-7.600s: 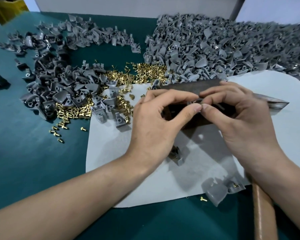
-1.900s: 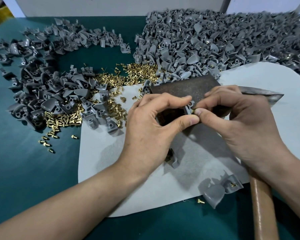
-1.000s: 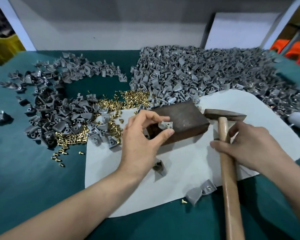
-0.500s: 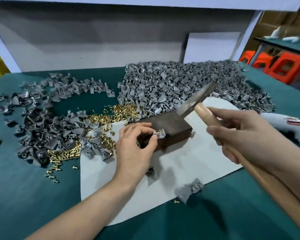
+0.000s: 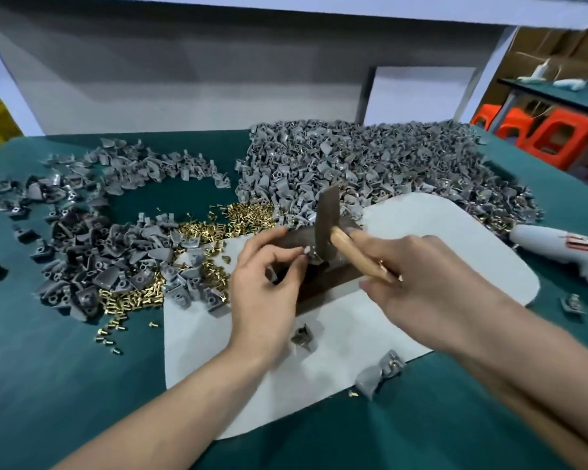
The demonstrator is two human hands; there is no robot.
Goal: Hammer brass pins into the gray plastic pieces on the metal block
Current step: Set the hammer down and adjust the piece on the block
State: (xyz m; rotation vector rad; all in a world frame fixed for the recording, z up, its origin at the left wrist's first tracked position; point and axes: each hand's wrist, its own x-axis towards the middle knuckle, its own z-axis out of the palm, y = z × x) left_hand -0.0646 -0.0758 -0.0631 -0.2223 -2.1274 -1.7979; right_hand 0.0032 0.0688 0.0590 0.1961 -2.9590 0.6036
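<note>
hammering is in hand — right hand (image 5: pixel 431 286) grips the hammer (image 5: pixel 326 225), its head just at the gray plastic piece (image 5: pixel 312 258) the left hand (image 5: pixel 265 286) pinches on the metal block (image 5: pixel 323 281). next likely calls for a short square tap clear of those fingertips (image 5: pixel 302 252).

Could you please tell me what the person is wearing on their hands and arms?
Nothing that shows: the left hand and right hand have no gloves, and the left forearm and right forearm are uncovered up to the picture's edge, with no sleeve, watch or bracelet in view.

Gray pcs (image 5: pixel 370 157), brass pins (image 5: pixel 238 217), teal tbl (image 5: pixel 48 385), white mat (image 5: pixel 438 239).
</note>
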